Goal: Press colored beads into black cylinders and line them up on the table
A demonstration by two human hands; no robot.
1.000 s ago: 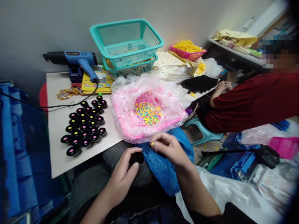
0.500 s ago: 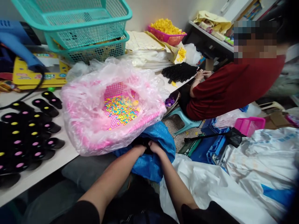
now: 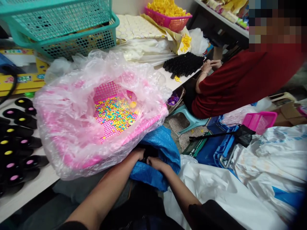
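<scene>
A blue woven sack stands open below the basket's front edge, with dark black pieces inside. My left hand reaches into its mouth, and its fingers are hidden among the black. Beside it, my right hand is closed at the same dark spot; what its fingers grip is too dark to name. Just above my hands sits a pink basket wrapped in clear plastic film, with small yellow, blue and orange beads on its bottom.
Black cylinders with yellow or pink tops stand on the table at left. Turquoise baskets are stacked behind. A person in a red shirt works by black pieces at right. White sacks and a blue crate lie at right.
The view has swung right and nearer, so the pink basket sits further left and larger. My hands remain in the blue sack, the right one having shifted slightly left and down.
</scene>
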